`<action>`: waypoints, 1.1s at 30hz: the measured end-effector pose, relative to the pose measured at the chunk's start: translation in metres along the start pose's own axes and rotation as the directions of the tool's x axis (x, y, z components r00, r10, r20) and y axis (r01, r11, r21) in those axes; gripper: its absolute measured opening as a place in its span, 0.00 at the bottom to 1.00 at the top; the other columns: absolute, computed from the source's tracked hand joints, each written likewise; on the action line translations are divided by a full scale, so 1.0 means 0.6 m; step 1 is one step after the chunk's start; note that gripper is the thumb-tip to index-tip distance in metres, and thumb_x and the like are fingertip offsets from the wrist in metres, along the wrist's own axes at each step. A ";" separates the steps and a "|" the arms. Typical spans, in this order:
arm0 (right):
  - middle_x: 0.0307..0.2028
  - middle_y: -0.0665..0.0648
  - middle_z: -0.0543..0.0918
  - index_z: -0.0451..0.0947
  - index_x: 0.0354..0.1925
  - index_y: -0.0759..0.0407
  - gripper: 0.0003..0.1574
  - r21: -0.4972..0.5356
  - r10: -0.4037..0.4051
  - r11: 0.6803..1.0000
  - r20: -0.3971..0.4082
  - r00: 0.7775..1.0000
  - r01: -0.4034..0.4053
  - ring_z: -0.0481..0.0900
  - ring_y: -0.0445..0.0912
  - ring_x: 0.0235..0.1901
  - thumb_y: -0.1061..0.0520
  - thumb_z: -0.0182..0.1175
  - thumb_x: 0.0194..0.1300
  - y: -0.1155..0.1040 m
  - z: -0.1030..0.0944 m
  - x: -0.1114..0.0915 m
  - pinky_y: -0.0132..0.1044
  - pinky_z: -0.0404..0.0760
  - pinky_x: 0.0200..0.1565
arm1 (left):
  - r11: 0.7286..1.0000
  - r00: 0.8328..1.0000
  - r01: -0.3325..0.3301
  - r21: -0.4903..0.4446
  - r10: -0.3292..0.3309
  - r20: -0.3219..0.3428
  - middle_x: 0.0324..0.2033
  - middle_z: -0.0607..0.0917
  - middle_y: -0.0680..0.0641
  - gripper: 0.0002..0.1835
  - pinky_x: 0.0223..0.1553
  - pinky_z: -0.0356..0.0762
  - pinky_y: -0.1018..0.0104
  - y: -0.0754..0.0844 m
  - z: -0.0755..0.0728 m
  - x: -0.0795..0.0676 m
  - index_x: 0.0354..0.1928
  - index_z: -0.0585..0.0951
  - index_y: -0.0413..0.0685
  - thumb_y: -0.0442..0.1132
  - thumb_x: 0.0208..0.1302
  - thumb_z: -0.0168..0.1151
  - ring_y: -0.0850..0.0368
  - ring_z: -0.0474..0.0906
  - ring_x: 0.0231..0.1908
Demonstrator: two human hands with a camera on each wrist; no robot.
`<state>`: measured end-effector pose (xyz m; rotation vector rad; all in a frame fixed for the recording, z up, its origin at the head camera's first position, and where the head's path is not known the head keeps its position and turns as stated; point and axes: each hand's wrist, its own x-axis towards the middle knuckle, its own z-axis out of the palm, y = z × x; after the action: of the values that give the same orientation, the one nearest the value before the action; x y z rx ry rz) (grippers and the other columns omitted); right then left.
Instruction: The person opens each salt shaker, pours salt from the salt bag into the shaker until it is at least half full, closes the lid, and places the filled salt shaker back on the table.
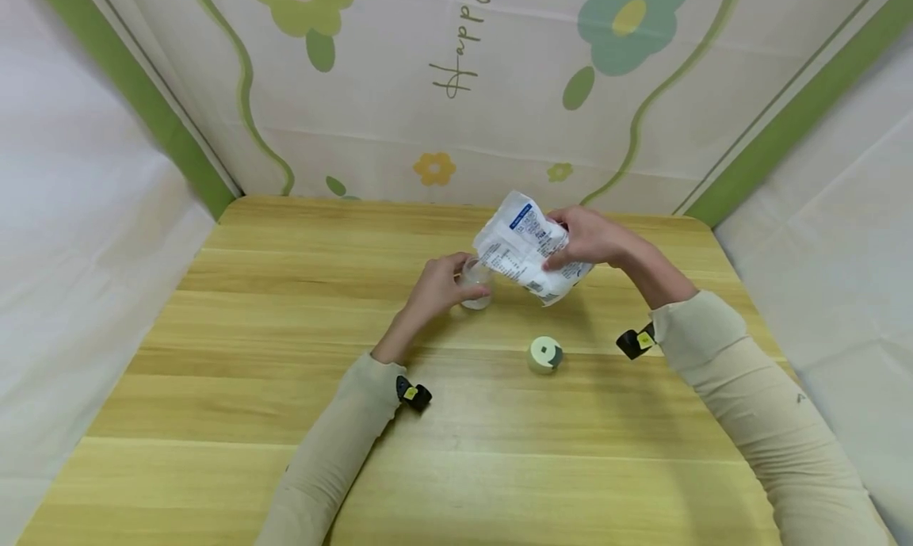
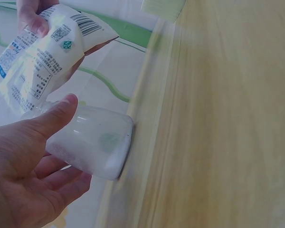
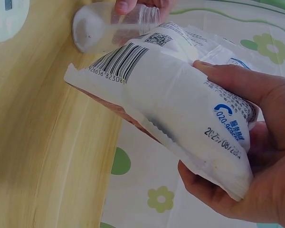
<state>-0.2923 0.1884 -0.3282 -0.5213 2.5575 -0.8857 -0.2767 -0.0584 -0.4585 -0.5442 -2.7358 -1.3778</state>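
Note:
My left hand (image 1: 441,286) holds a small clear jar (image 1: 476,281) upright on the table, thumb on one side and fingers on the other. White grainy stuff (image 3: 89,29) covers the jar's bottom in the right wrist view. Above and to the right, my right hand (image 1: 590,235) grips a white printed plastic bag (image 1: 524,245), tilted so that its narrow end meets the jar's mouth. A barcode (image 3: 118,62) and blue print show on the bag. Nearer me stands a pale green round cap (image 1: 545,355) with a grey section on top, touched by neither hand.
The wooden table (image 1: 285,332) ends at a back edge just beyond the hands. Behind it hangs a flower-printed cloth (image 1: 399,94), and white cloth (image 1: 85,213) closes in both sides. A black wrist camera (image 1: 415,395) sits on each sleeve.

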 end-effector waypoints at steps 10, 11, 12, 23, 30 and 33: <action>0.38 0.62 0.79 0.71 0.51 0.64 0.34 -0.014 0.002 1.000 0.013 1.000 -0.002 0.80 0.50 0.33 0.64 0.72 0.43 -0.009 -0.007 0.000 0.40 0.81 0.34 | 1.000 1.000 0.000 0.012 0.000 -0.001 0.44 0.84 0.45 0.33 0.44 0.79 0.65 0.000 -0.001 0.000 0.54 0.77 0.43 0.48 0.44 0.75 0.53 0.81 0.45; 0.38 0.62 0.79 0.71 0.51 0.64 0.34 -0.017 0.003 1.000 0.015 1.000 -0.002 0.80 0.50 0.33 0.63 0.72 0.44 -0.011 -0.007 0.000 0.40 0.81 0.34 | 1.000 1.000 -0.003 0.016 0.003 -0.001 0.44 0.84 0.45 0.33 0.44 0.79 0.65 0.000 -0.001 0.000 0.54 0.77 0.43 0.49 0.44 0.75 0.53 0.81 0.45; 0.38 0.62 0.79 0.72 0.50 0.64 0.33 -0.018 0.003 1.000 0.018 1.000 -0.003 0.80 0.50 0.33 0.63 0.72 0.44 -0.012 -0.007 0.000 0.40 0.80 0.34 | 1.000 1.000 -0.006 0.017 0.006 0.000 0.44 0.84 0.45 0.34 0.44 0.79 0.65 0.000 -0.001 0.000 0.54 0.77 0.43 0.49 0.44 0.75 0.53 0.81 0.46; 0.38 0.62 0.79 0.71 0.50 0.64 0.32 -0.026 0.018 1.000 0.035 0.999 -0.017 0.80 0.50 0.33 0.65 0.70 0.45 -0.019 -0.007 0.004 0.40 0.81 0.34 | 1.000 1.000 -0.003 0.009 0.003 0.000 0.43 0.84 0.45 0.32 0.44 0.79 0.65 0.003 -0.004 -0.001 0.52 0.77 0.41 0.47 0.44 0.75 0.53 0.81 0.45; 0.38 0.62 0.80 0.72 0.51 0.63 0.31 -0.016 0.013 1.000 0.043 0.999 -0.012 0.80 0.51 0.34 0.65 0.69 0.46 -0.019 -0.004 0.004 0.40 0.81 0.34 | 1.000 1.000 0.000 0.018 0.000 -0.002 0.44 0.84 0.45 0.33 0.43 0.79 0.65 0.004 -0.004 -0.001 0.53 0.77 0.42 0.49 0.44 0.75 0.53 0.81 0.45; 0.38 0.61 0.80 0.72 0.51 0.62 0.29 -0.007 0.008 1.000 0.052 0.999 -0.007 0.80 0.50 0.33 0.65 0.68 0.49 -0.019 -0.003 0.003 0.40 0.80 0.34 | 1.000 1.000 -0.003 0.016 0.003 -0.001 0.44 0.84 0.45 0.33 0.43 0.79 0.65 0.004 -0.005 -0.002 0.53 0.77 0.42 0.49 0.45 0.75 0.54 0.81 0.44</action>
<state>-0.2924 0.1800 -0.3200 -0.5296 2.5146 -0.8501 -0.2753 -0.0597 -0.4552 -0.5469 -2.7419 -1.3537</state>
